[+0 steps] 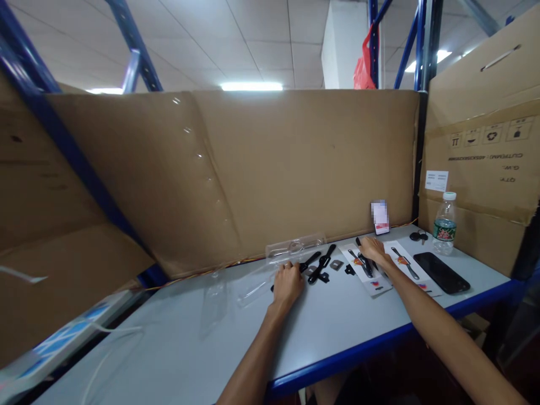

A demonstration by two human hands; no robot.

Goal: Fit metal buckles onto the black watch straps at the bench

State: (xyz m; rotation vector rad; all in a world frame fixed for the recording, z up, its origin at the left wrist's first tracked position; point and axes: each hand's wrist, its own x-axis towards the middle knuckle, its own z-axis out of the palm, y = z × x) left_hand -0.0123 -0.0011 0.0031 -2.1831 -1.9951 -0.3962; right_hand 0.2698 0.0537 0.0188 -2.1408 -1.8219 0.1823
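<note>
My left hand (pixel 288 282) is closed over a long black handle-like piece (pixel 311 261), whose ends stick out on both sides of the fingers. Just right of it lies another long black handled piece (pixel 322 263) with a wider middle. Small black parts (pixel 324 277) and a grey flat piece (pixel 336 264) are scattered beside it. Over the printed cards (pixel 377 288), my right hand (pixel 372 248) is closed on a slim black piece (pixel 358 241); its exact kind is hard to make out. The cards show a black tool with an orange part.
Clear plastic blister shells (pixel 255 286) lie left of my left hand and behind it. To the right are a black phone (pixel 441 272), a water bottle (pixel 444 228), keys (pixel 418 236) and a propped-up screen (pixel 380 217). Cardboard walls (pixel 304 163) enclose the table (pixel 177 349).
</note>
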